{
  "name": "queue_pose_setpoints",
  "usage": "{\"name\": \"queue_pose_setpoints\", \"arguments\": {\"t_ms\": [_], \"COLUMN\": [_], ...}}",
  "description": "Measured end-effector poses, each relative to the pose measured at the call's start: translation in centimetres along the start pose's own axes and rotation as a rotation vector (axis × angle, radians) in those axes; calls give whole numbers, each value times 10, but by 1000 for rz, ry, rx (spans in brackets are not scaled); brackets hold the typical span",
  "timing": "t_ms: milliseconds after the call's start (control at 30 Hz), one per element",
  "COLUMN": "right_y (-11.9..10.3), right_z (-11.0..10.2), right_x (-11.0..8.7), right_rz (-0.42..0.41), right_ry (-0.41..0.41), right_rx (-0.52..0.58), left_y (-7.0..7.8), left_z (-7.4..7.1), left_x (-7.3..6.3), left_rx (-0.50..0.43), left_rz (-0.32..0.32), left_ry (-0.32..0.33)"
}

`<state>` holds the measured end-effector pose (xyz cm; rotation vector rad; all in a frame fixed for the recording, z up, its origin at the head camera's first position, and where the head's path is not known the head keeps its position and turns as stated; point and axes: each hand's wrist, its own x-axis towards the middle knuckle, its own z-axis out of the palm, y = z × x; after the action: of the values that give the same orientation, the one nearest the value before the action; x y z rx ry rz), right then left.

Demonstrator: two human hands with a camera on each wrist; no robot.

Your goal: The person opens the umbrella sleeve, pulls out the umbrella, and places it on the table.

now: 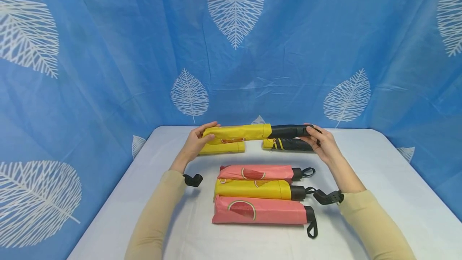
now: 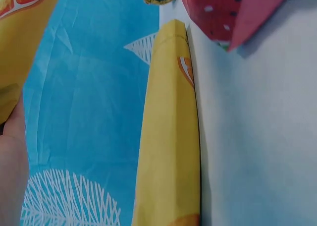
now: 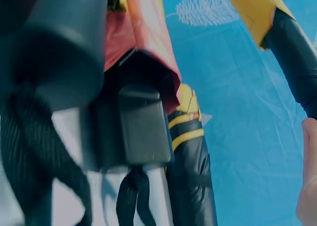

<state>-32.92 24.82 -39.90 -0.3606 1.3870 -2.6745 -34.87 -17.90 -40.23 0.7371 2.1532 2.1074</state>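
Note:
My left hand (image 1: 195,143) grips the left end of a yellow umbrella cover (image 1: 238,132) with an orange-slice print. Out of the cover's right end sticks a folded black umbrella (image 1: 285,131); part of it is inside the cover. The umbrella's far right end is held by my right hand (image 1: 323,143), fingers behind and thumb in front. Both hands hold it level above the back of the table. Behind it lie a yellow cover (image 1: 231,147) on the left and another folded umbrella (image 1: 294,144), black with yellow stripes, on the right.
Nearer me, three covered umbrellas lie side by side on the white table (image 1: 191,236): a pink one (image 1: 267,171), a yellow one (image 1: 249,189) and a pink one (image 1: 274,212), their black handles and wrist loops to the right. A blue curtain (image 1: 288,51) hangs behind.

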Motion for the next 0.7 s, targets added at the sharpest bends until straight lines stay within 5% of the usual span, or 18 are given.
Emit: {"name": "queue_pose_setpoints", "arguments": {"t_ms": [400, 700], "right_y": [-5, -10], "right_z": [-27, -43], "right_x": [-12, -20], "right_rz": [-56, -79], "right_ry": [-34, -19], "right_rx": [-58, -56], "left_y": [-5, -7], "left_z": [-22, -32], "left_x": [-13, -21], "left_rx": [15, -98], "left_rz": [-21, -76], "left_ry": [105, 224]}}
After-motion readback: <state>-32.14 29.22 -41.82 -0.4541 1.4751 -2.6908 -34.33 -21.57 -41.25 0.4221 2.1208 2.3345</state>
